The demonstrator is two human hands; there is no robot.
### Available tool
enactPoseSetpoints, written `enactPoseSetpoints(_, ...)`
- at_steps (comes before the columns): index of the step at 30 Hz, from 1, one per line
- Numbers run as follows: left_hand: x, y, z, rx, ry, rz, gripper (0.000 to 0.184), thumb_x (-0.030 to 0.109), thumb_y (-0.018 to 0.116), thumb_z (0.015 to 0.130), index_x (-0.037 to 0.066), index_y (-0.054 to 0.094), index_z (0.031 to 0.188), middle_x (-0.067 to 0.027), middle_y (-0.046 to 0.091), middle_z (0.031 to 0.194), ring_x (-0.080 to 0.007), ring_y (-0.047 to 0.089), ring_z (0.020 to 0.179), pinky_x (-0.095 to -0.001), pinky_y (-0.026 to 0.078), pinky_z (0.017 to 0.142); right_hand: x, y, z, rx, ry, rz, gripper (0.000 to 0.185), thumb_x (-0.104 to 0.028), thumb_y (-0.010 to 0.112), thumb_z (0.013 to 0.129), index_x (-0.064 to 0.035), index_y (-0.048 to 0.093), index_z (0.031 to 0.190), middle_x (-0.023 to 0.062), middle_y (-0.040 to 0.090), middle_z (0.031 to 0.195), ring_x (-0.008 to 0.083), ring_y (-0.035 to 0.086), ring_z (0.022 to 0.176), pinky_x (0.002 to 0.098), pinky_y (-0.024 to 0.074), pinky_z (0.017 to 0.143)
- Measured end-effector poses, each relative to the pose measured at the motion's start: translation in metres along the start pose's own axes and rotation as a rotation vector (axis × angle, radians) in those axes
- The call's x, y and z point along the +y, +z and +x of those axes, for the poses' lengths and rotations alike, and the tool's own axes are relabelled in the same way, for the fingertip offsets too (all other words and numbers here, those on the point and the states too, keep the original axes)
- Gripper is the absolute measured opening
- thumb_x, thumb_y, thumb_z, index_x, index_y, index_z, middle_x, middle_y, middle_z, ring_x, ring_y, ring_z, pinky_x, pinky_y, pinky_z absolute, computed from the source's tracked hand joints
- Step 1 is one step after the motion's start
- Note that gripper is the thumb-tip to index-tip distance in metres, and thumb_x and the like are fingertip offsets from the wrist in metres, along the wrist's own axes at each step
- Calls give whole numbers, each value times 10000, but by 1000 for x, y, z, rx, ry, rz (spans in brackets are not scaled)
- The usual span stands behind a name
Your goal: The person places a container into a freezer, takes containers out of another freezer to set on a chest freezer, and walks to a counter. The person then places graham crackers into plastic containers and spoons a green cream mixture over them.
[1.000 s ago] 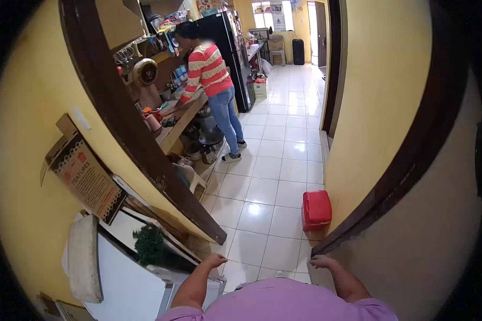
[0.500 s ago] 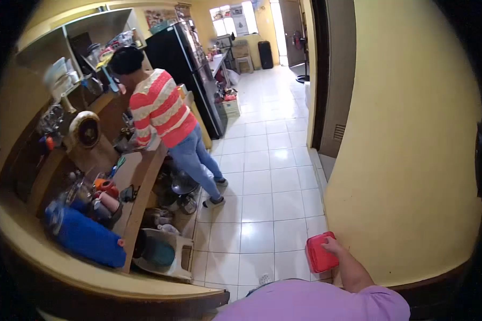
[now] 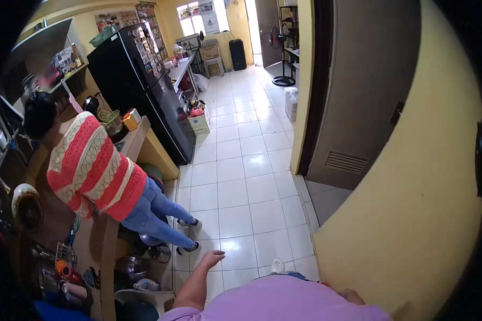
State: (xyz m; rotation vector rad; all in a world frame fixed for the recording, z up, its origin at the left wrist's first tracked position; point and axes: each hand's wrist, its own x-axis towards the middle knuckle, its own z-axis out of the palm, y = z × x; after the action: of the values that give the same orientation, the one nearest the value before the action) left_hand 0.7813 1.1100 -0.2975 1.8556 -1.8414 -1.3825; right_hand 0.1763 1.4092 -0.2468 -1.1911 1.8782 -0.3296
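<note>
My left hand [image 3: 214, 259] reaches forward at waist height over the tiled floor, fingers loosely stretched and nothing in them. Nearest to it are the feet of a person [image 3: 99, 171] in a striped red and cream top and jeans. Of my right arm, only a piece of forearm [image 3: 352, 296] shows beside my purple shirt [image 3: 275, 302]; the hand and its fingers are hidden. A thin red edge [image 3: 323, 283] peeks out by the shirt on that side. A white perforated shoe [image 3: 277, 266] shows below me.
At left runs a wooden counter [image 3: 104, 251] with cups and kitchenware, pots [image 3: 131, 267] beneath it. A black refrigerator [image 3: 144, 85] stands beyond. On the right are a yellow wall [image 3: 412, 224] and a brown door [image 3: 366, 96]. A floor fan [image 3: 283, 80] stands farther back.
My view has moved forward and turned right. My left hand has come into view. My right hand, earlier holding a red plastic container, is now hidden, with only a red edge showing.
</note>
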Motion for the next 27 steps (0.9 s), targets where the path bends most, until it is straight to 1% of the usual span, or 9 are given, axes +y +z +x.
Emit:
enactPoseSetpoints(2, -19, -7, 41, -225, -275, 14, 474, 384, 685, 835, 63, 653, 1182, -91, 705, 968, -168, 645, 838, -326, 500, 819, -91, -35, 69, -34, -57, -100, 262, -230, 722, 746, -27, 718, 913, 148, 658, 863, 241, 638, 847, 374, 492, 753)
enactPoseSetpoints(4, -62, -16, 64, -258, -394, 53, 463, 425, 681, 826, 117, 665, 1172, -53, 686, 973, -183, 616, 828, -340, 512, 682, 20, 12, 329, -253, 463, -376, 337, -312, 679, 762, 6, 698, 873, 165, 671, 936, 255, 643, 881, 410, 494, 714)
enactPoseSetpoints(6, -76, -36, 74, -234, -596, -30, 486, 424, 727, 788, 85, 680, 1133, -52, 691, 892, -152, 621, 768, -318, 504, 648, -98, -35, 413, -86, 142, -365, 561, -425, 590, 840, -76, 563, 1278, 198, 604, 1226, 348, 573, 1139, 414, 445, 972)
enactPoseSetpoints(7, -79, -46, 75, -180, -683, -79, 469, 418, 726, 790, 80, 685, 1113, -46, 688, 885, -153, 623, 745, -314, 500, 625, -117, -35, 481, 25, 84, -237, 517, -383, 603, 862, -21, 568, 1229, 156, 654, 1128, 261, 626, 969, 382, 492, 846)
enactPoseSetpoints(13, -68, -139, 133, -127, -676, -224, 444, 430, 659, 813, 72, 691, 1074, -85, 680, 970, -240, 634, 838, -392, 505, 723, -342, -67, 699, 131, -195, 85, 453, -272, 608, 872, -28, 552, 1250, 123, 659, 1000, 196, 614, 859, 333, 501, 771)
enactPoseSetpoints(17, -45, -236, 314, -257, -625, 91, 434, 422, 621, 822, 72, 690, 1068, -121, 666, 1048, -286, 632, 924, -407, 501, 797, -366, -74, 783, -72, -59, -82, 478, -284, 633, 862, -2, 553, 1240, 128, 666, 1068, 215, 664, 851, 339, 526, 731)
enactPoseSetpoints(21, 39, -351, 577, -135, -307, 462, 428, 415, 582, 831, 71, 690, 1062, -156, 652, 1126, -331, 629, 1010, -423, 497, 872, -393, -125, 814, -130, 297, 317, 415, -282, 634, 877, -38, 554, 1204, 120, 660, 1058, 199, 652, 797, 348, 503, 632)
enactPoseSetpoints(25, 198, -441, 772, 84, -56, 297, 432, 332, 663, 802, 88, 661, 1159, -145, 657, 1145, -289, 620, 1067, -370, 480, 936, -359, -161, 879, -28, 766, 572, 360, -284, 638, 877, -125, 534, 1183, 88, 646, 994, 202, 627, 746, 345, 473, 607)
enactPoseSetpoints(27, 251, -462, 846, 151, 35, 214, 417, 299, 662, 794, 85, 665, 1152, -145, 653, 1155, -295, 615, 1080, -373, 476, 948, -379, -164, 902, 63, 589, 487, 275, -300, 614, 885, -130, 554, 1092, 69, 598, 865, 198, 575, 656, 345, 445, 554)
